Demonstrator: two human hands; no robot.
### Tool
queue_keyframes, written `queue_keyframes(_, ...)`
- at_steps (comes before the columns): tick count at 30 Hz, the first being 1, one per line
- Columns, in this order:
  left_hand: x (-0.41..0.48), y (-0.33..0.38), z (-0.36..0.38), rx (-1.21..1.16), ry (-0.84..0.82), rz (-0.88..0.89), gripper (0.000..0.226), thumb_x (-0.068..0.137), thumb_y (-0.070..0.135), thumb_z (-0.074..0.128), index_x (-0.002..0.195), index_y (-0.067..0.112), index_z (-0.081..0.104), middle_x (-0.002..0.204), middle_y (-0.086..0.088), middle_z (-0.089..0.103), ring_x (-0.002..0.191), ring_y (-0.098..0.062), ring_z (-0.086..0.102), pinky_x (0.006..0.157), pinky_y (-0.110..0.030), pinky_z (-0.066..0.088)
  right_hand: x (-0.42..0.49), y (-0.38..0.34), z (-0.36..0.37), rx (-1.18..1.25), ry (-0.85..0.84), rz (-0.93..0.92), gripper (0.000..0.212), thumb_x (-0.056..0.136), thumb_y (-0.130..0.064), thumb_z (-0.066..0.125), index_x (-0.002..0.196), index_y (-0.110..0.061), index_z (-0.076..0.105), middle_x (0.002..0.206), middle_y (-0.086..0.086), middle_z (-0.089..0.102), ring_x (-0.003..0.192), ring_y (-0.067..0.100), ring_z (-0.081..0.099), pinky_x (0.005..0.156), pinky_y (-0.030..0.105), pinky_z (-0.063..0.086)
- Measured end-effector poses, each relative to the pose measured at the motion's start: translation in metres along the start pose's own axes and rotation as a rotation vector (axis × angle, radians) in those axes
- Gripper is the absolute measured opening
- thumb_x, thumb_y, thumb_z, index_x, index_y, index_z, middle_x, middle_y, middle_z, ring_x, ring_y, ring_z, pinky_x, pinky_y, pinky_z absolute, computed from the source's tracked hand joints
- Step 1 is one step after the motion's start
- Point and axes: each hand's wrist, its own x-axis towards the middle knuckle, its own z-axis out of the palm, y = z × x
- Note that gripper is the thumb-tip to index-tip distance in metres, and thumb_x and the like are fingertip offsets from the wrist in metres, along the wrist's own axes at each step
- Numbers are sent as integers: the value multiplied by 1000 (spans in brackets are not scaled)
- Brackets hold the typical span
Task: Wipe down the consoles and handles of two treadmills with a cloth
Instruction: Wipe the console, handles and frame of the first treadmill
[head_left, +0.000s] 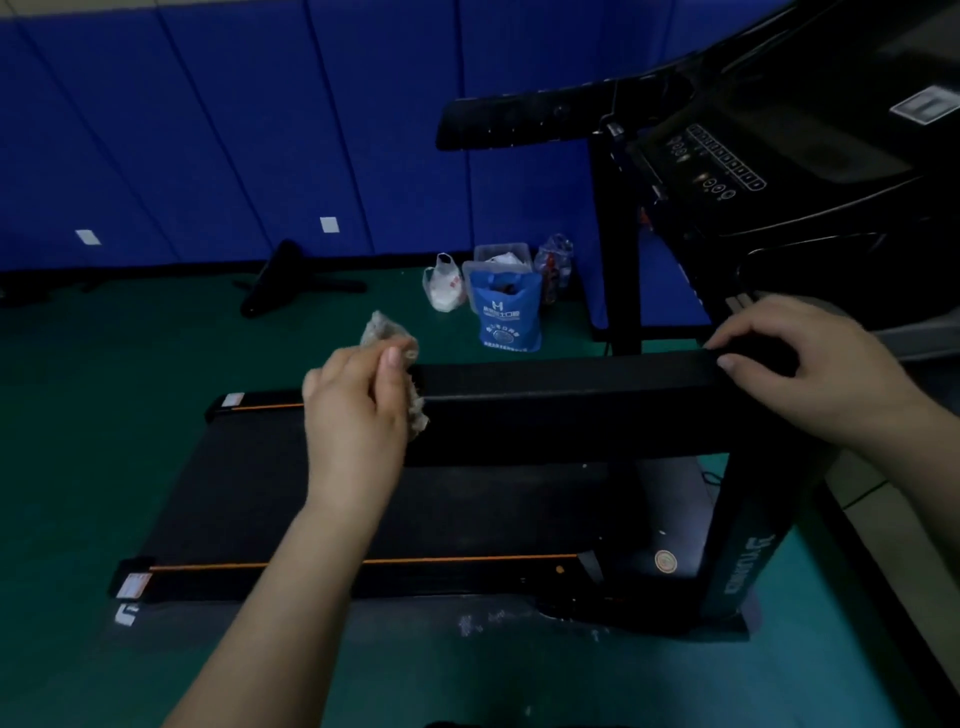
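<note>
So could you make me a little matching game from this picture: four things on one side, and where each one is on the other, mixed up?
Things:
1. cloth
2. right hand
3. blue bag
4. console

Places:
A. standing on the green floor by the blue wall
B. holding the right end of the black handle
C. upper right of the picture, above that handle
D. held in the left hand

Pairs: 1-D, 2-B, 3-A, 4-C.
</note>
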Motion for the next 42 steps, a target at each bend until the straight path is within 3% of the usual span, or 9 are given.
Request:
queue_keyframes(4, 28, 1, 3, -65, -255, 269, 33, 90, 46, 42, 101, 35, 71, 97, 18, 64, 92, -13, 49, 83, -17, 33, 4, -22, 10, -44, 75, 161, 2, 77, -30, 63, 79, -32, 62, 89, -12, 58, 90, 14, 55, 81, 32, 41)
queue_keyframes(10, 50, -43, 4, -344, -515, 424, 31, 90, 45, 45, 111, 40, 66, 97, 20, 58, 95, -10, 49, 84, -11, 34, 7, -88, 64, -131, 521, 497, 19, 76, -41, 58, 88, -28, 67, 104, 4, 52, 107, 24, 49, 96, 46, 43)
queue_keyframes(17, 75, -115, 5, -715, -891, 5, 24, 98, 23, 48, 104, 33, 69, 110, 13, 68, 105, 3, 60, 88, -10, 44, 11, -166, 123, -51, 745, 1068, 50, 81, -47, 62, 124, -25, 49, 135, 9, 36, 128, 28, 35, 106, 39, 34)
queue_keyframes(21, 87, -96, 6, -1007, -1060, -272, 27, 99, 27, 44, 101, 31, 72, 106, 13, 70, 102, -6, 65, 85, -24, 50, 13, -177, 140, 32, 806, 1076, 56, 88, -45, 60, 135, -21, 41, 135, 9, 38, 106, 15, 47, 87, 18, 33)
queue_keyframes(25, 88, -82, 23, -1037, -1208, 15, 25, 98, 22, 47, 108, 23, 70, 109, 10, 70, 106, -5, 63, 88, -24, 51, 18, -174, 144, -56, 811, 1072, 54, 89, -45, 58, 134, -19, 42, 130, 10, 41, 112, 23, 50, 87, 26, 37)
queue_keyframes(29, 99, -89, 54, -1069, -1411, -56, 25, 98, 19, 45, 105, 18, 69, 106, 3, 72, 105, -11, 65, 89, -27, 51, 20, -174, 148, -64, 849, 1082, 54, 89, -44, 58, 135, -20, 43, 127, 6, 42, 103, 10, 45, 86, 23, 35)
queue_keyframes(34, 116, -90, 75, -878, -1468, 131, 22, 95, 18, 53, 103, 34, 65, 98, 23, 67, 96, 3, 63, 74, -8, 47, 23, -175, 153, -19, 926, 1085, 52, 89, -44, 58, 135, -22, 44, 122, -4, 41, 90, -10, 42, 80, 0, 34)
queue_keyframes(38, 130, -87, 73, -1060, -1381, -2, 34, 95, 24, 51, 127, 35, 54, 119, 18, 59, 104, 3, 60, 81, -18, 52, 22, -177, 153, 76, 966, 1112, 52, 83, -53, 60, 130, -35, 47, 125, -8, 46, 99, 7, 58, 88, 38, 54)
queue_keyframes(42, 116, -73, 66, -1169, -1529, 184, 28, 95, 22, 51, 119, 30, 62, 126, 12, 60, 117, 2, 54, 99, -20, 44, 29, -181, 149, 141, 981, 1164, 50, 77, -56, 60, 125, -43, 49, 129, -9, 50, 103, 15, 62, 88, 43, 55)
